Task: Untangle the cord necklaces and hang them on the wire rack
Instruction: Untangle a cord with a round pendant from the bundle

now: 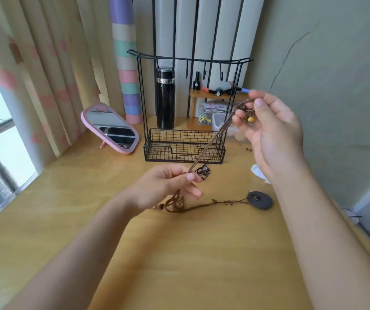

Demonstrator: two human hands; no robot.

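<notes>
A brown cord necklace (210,143) is stretched taut between my two hands in front of the black wire rack (185,144). My right hand (269,126) is raised at the right and pinches its beaded end with a yellow bead. My left hand (168,186) pinches the cord lower down, just above the table. Below that hand a tangled clump of cord (175,203) lies on the wood, and a second cord runs from it to a dark oval pendant (260,199). A small dark knotted piece (203,171) lies by my left fingertips. The rack's hooks (204,72) hold nothing.
A pink-framed mirror (110,128) leans at the left of the rack. A black bottle (165,99) stands behind the rack. A small wooden shelf (213,97) with bits on it is at the back right. White paper (259,173) lies near my right wrist. Curtains hang left.
</notes>
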